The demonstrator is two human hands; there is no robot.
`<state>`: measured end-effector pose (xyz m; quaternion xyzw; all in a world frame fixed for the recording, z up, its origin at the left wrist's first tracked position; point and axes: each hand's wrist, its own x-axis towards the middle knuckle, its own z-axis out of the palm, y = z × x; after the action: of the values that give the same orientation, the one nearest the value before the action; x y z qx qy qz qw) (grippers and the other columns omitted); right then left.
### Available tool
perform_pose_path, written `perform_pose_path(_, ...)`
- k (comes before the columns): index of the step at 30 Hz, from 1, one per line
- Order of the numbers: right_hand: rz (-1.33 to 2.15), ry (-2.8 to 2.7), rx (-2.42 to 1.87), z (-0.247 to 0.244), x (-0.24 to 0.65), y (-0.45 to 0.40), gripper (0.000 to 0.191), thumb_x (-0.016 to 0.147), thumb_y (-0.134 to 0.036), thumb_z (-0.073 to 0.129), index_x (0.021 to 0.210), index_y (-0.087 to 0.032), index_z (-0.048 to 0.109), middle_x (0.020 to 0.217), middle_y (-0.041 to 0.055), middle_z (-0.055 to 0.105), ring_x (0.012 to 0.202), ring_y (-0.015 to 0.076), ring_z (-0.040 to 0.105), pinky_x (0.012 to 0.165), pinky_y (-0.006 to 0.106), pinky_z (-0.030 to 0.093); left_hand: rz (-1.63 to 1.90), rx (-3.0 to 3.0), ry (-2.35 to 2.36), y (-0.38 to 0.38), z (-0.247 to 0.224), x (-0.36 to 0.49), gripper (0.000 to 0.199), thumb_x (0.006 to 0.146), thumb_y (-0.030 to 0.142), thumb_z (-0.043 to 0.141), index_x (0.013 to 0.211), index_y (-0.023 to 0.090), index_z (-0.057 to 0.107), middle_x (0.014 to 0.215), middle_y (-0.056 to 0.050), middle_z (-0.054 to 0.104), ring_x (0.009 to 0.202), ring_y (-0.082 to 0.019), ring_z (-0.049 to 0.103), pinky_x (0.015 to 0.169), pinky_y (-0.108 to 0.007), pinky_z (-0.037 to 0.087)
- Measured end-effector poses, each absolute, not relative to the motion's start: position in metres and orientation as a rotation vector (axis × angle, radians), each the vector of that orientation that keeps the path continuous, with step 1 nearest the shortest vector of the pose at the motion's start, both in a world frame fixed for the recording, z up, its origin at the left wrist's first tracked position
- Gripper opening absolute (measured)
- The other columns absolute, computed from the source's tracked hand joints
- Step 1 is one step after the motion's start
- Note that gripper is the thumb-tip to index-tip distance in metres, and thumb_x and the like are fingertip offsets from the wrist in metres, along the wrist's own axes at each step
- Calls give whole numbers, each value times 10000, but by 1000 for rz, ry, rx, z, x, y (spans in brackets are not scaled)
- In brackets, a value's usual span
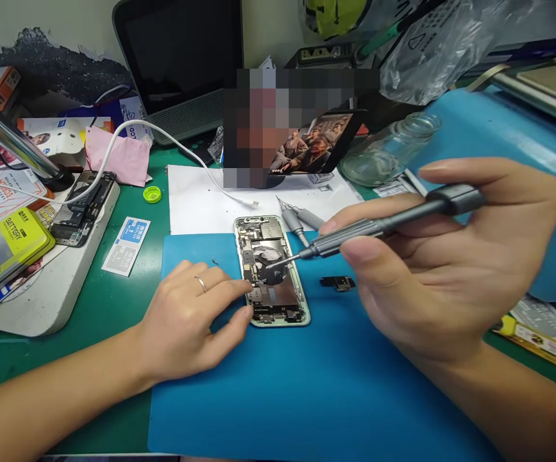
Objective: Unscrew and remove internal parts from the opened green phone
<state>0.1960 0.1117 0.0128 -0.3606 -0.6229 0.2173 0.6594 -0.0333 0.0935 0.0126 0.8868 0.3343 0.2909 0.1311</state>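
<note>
An opened smartphone point(278, 292) lies on the blue mat point(306, 385), its circuit boards and inner parts showing. At its lower left edge rests my left hand point(193, 314), index fingertip and thumb apart and touching the frame. My right hand point(441, 263) grips a grey precision screwdriver point(383, 221) between thumb and fingers. The thin screwdriver tip hovers over or touches the middle of the phone; I cannot tell which. Right of the phone sits a small dark phone part point(338, 283). Two more grey pointed tools point(301, 218) lie beyond the phone's upper right corner.
A white cable point(162, 131) arcs over white paper point(195, 199). On the left, another opened phone point(83, 208) sits on a white box point(42, 308) beside a yellow battery box point(13, 250). A propped screen point(313, 144) and a glass jar point(390, 151) stand at the back.
</note>
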Motion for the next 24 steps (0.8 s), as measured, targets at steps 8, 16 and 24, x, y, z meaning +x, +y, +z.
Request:
perform_pose_path(8, 541, -1471, -769, 20, 203, 121, 549, 901, -153, 711, 1363, -437, 623, 1202, 0, 668, 854, 174, 713, 685, 322, 641, 786, 2774, 865, 92, 12, -34, 197, 943, 107, 553, 1013, 122, 738, 757, -39, 691, 618, -165, 508, 570, -353, 353)
perform_pose_path(16, 573, -1616, -796, 1, 206, 108, 665, 847, -113, 726, 1402, -454, 591, 1242, 25, 629, 777, 188, 752, 611, 353, 666, 755, 2805, 690, 92, 15, -35, 255, 850, 89, 544, 979, 64, 762, 597, -7, 558, 520, -153, 420, 474, -364, 278)
perform_pose_path(24, 347, -1929, -864, -2, 219, 95, 460, 914, -153, 688, 1343, -294, 604, 879, -4, 753, 766, 167, 751, 879, 341, 670, 630, 2864, 643, 89, 15, -37, 374, 895, 164, 518, 1202, 27, 683, 686, -7, 612, 549, -157, 465, 481, -348, 320)
